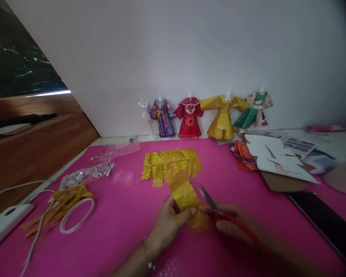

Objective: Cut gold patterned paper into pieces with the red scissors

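My left hand (168,221) pinches a strip of yellow patterned fabric (184,190), thumb on top, its lower end hanging past my fingers. In my right hand (233,221) is a pair of scissors (212,200) with red handles, blades pointing up and to the left beside the strip. The right fingertips come close to the fabric; whether they also grip it I cannot tell. Just beyond lie several cut yellow fabric pieces (158,161) on the pink mat (123,231).
Small dressed mannequins, one in a red dress (189,119), stand along the wall. Yellow scraps (66,202), a white ring (62,225) and a power strip (10,223) with cables lie left. Papers (279,157) and a dark phone-like slab (325,223) lie right.
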The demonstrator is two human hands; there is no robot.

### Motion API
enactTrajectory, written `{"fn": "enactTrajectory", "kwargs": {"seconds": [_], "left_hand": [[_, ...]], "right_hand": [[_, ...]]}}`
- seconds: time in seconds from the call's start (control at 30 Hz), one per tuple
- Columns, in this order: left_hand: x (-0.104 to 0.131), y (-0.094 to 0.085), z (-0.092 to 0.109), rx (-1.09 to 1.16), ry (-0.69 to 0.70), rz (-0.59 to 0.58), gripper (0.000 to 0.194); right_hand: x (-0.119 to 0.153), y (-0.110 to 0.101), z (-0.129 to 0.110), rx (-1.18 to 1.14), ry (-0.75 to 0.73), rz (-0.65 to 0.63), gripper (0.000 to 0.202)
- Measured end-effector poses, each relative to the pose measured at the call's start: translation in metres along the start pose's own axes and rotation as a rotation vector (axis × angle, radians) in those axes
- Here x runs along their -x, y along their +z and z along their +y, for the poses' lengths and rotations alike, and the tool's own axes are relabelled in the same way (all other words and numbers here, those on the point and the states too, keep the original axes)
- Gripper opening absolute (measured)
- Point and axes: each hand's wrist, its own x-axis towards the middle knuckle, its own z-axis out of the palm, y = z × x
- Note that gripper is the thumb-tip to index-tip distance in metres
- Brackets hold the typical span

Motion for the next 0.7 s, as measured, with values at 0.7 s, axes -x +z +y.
{"fn": "enactTrajectory", "kwargs": {"seconds": [0.7], "left_hand": [[-0.003, -0.014, 0.025, 0.201, -0.032, 0.246, 0.034]], "right_hand": [[0.017, 0.022, 0.004, -0.053, 0.193, 0.154, 0.046]]}}
